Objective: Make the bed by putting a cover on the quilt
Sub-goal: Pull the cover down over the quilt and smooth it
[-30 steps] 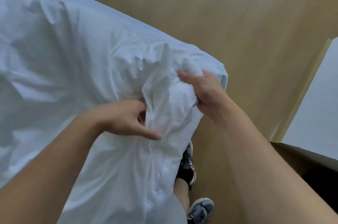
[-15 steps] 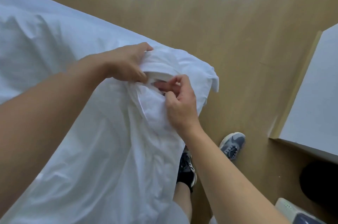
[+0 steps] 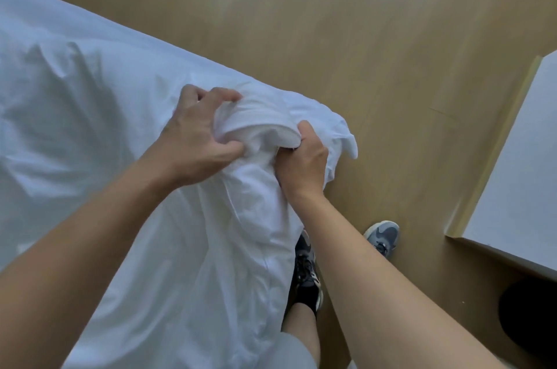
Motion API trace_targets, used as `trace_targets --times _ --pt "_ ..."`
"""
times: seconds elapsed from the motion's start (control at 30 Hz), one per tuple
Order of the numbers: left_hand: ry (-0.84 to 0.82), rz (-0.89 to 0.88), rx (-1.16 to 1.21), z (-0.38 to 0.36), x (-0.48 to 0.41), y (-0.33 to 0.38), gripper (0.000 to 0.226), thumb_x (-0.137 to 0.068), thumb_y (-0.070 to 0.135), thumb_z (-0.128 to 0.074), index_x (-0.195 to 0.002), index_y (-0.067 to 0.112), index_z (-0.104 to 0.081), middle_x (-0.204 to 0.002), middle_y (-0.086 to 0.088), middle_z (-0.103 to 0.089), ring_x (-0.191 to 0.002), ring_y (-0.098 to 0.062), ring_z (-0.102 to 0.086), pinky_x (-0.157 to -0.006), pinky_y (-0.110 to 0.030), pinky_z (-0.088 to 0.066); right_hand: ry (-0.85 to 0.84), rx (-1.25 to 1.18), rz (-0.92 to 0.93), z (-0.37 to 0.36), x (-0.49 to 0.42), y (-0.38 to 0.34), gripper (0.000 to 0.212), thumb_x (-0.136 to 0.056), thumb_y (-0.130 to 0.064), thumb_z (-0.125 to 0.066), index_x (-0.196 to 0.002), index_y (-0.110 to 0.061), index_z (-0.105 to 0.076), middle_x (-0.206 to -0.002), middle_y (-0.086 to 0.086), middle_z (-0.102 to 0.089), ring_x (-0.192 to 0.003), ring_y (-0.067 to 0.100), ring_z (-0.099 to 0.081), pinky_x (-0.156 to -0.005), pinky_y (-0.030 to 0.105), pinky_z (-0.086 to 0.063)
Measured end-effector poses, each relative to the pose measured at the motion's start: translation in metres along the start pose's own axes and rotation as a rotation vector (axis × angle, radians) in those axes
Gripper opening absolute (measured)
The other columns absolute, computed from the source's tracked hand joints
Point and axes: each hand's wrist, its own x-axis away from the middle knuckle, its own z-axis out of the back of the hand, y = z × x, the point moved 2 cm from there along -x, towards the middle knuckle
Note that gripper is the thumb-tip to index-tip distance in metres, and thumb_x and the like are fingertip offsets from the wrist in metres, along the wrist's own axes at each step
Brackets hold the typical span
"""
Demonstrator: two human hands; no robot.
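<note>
The cover [image 3: 229, 217] is thin, soft and light, and drapes off the near right corner of the bed [image 3: 60, 46] above the floor [image 3: 331, 36]. The quilt [image 3: 265, 124] corner, thicker and padded, is bunched inside it. The left hand [image 3: 196, 139] grips that bunch through the cover, and the right hand [image 3: 304, 163] clutches cover just beneath. Judgement: the fabric slips readily, so pinch the corner through both layers.

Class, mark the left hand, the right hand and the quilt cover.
left hand [image 3: 196, 142], head view, back of hand.
right hand [image 3: 304, 168], head view, back of hand.
quilt cover [image 3: 241, 236], head view, drape below hands.
</note>
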Motion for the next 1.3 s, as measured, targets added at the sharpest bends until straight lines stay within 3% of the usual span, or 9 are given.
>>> trace_targets --times 0.1,0.33,0.43,0.53,0.6,0.77,0.93,1.13,1.3 --pt "-0.016 -0.03 -0.069 0.011 0.001 0.02 0.067 -0.051 0.071 -0.066 -0.107 0.035 -0.054 -0.129 0.01 -0.038 -0.116 -0.01 -0.041 -0.091 -0.029 -0.037 0.055 0.004 0.261 0.014 -0.005 -0.004 0.025 -0.083 -0.014 -0.046 -0.062 -0.016 -0.033 -0.054 -0.006 -0.033 -0.056 0.012 -0.023 -0.048 0.025 -0.021" --pt "0.022 -0.079 -0.41 -0.061 0.015 0.018 0.041 -0.074 0.022 -0.064 -0.111 0.027 -0.047 -0.109 -0.001 -0.047 -0.101 -0.031 -0.054 -0.074 -0.04 -0.048 0.401 0.199 0.613 0.078 -0.044 0.001 0.019 -0.069 0.012 -0.051 -0.069 -0.007 -0.045 -0.062 0.001 -0.036 -0.058 0.013 -0.025 -0.051 0.031 -0.022" --pt "0.025 -0.01 -0.51 -0.092 0.022 0.022 0.048 -0.077 0.024 -0.063 -0.12 0.026 -0.043 -0.115 -0.001 -0.045 -0.105 -0.03 -0.054 -0.072 -0.041 -0.048 0.403 0.092 0.13 0.082 -0.045 0.015 0.018 -0.078 0.0 -0.056 -0.094 -0.007 -0.053 -0.071 -0.002 -0.05 -0.063 0.018 -0.045 -0.054 0.028 -0.033" --pt "0.005 -0.009 -0.476 -0.109 0.012 0.035 0.049 -0.078 0.026 -0.063 -0.122 0.024 -0.04 -0.116 -0.003 -0.047 -0.103 -0.032 -0.059 -0.072 -0.039 -0.044 -0.011 -0.313 -0.786 0.056 -0.055 0.041 0.044 -0.08 -0.036 -0.067 -0.117 -0.011 -0.063 -0.101 0.007 -0.073 -0.093 0.024 -0.069 -0.083 0.032 -0.055" --pt "-0.017 -0.011 -0.406 -0.113 0.006 0.038 0.05 -0.079 0.033 -0.064 -0.122 0.023 -0.039 -0.115 -0.003 -0.05 -0.098 -0.034 -0.061 -0.072 -0.037 -0.039 -0.26 -0.399 -0.944 0.051 -0.057 0.046 0.075 -0.052 -0.057 -0.079 -0.115 -0.015 -0.071 -0.106 0.009 -0.076 -0.099 0.031 -0.072 -0.096 0.049 -0.054" --pt "-0.016 -0.022 -0.294 -0.11 -0.006 0.039 0.051 -0.075 0.052 -0.063 -0.112 0.024 -0.041 -0.109 -0.001 -0.059 -0.097 -0.034 -0.062 -0.073 -0.035 -0.04 -0.096 -0.558 -0.576 0.066 -0.061 0.031 0.02 -0.084 -0.017 -0.067 -0.102 -0.013 -0.075 -0.099 0.008 -0.077 -0.096 0.029 -0.074 -0.088 0.051 -0.06" --pt "0.101 0.085 -0.225 -0.112 -0.007 0.052 0.065 -0.069 0.074 -0.064 -0.11 0.025 -0.051 -0.111 0.001 -0.054 -0.106 -0.03 -0.059 -0.075 -0.037 -0.04 0.225 -0.145 -0.029 0.062 -0.042 0.014 0.014 -0.072 -0.01 -0.043 -0.074 -0.007 -0.057 -0.068 0.015 -0.059 -0.063 0.029 -0.049 -0.059 0.05 -0.049" --pt "0.487 0.2 0.034 -0.104 -0.031 0.045 0.021 -0.087 0.037 -0.057 -0.093 0.019 -0.065 -0.1 -0.009 -0.069 -0.093 -0.039 -0.063 -0.068 -0.033 -0.04 0.221 -0.27 -0.033 0.063 -0.034 0.0 0.016 -0.081 -0.005 -0.063 -0.094 -0.013 -0.062 -0.074 -0.011 -0.066 -0.07 0.02 -0.061 -0.065 0.042 -0.055" --pt "0.702 0.427 0.388 -0.124 -0.054 0.067 0.04 -0.074 0.036 -0.047 -0.097 0.012 -0.069 -0.098 -0.017 -0.073 -0.093 -0.043 -0.062 -0.067 -0.034 -0.031 -0.047 -0.227 -0.085 0.059 -0.054 0.004 0.013 -0.078 -0.014 -0.072 -0.087 -0.011 -0.064 -0.077 -0.005 -0.071 -0.067 0.011 -0.06 -0.065 0.034 -0.053"
